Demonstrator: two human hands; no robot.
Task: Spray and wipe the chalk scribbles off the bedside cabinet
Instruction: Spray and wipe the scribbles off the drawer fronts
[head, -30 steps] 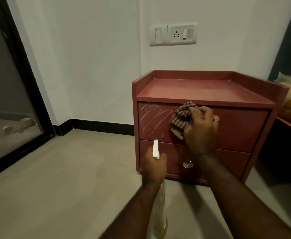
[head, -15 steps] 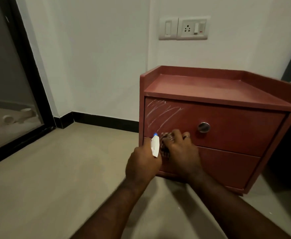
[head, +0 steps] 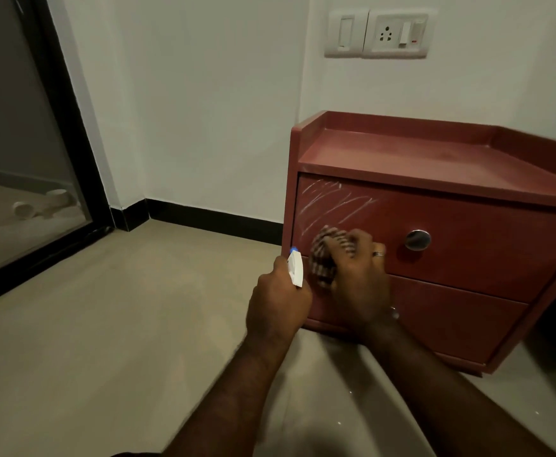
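Two bare forearms rise from the bottom edge toward the middle of the frame. The left hand (head: pixel 278 305) is closed round a spray bottle (head: pixel 295 268). Only its white trigger head and blue nozzle tip show above the knuckles, pointing up toward the cabinet's left edge. Just to its right, almost touching it, the right hand (head: pixel 360 285), with a ring (head: pixel 379 253) on one finger, grips a bunched checked cloth (head: pixel 324 258). It holds the cloth against the lower left of the upper drawer (head: pixel 474 255) front.

The red-brown bedside cabinet (head: pixel 418 159) stands on the grey floor (head: pixel 105 341) in the right half of the frame. The white chalk scribbles (head: pixel 332 206) cover the upper left part of the upper drawer, directly above the cloth and both hands. A round metal knob (head: pixel 418 240) sits right of the right hand, apart from it. The lower drawer (head: pixel 451 324) lies partly behind the right wrist.

Behind the cabinet is a white wall (head: pixel 187 110) with black skirting (head: pixel 210 219). A switch and socket plate (head: pixel 380 34) is at upper right, and a dark-framed glass door (head: pixel 22 143) is at far left.
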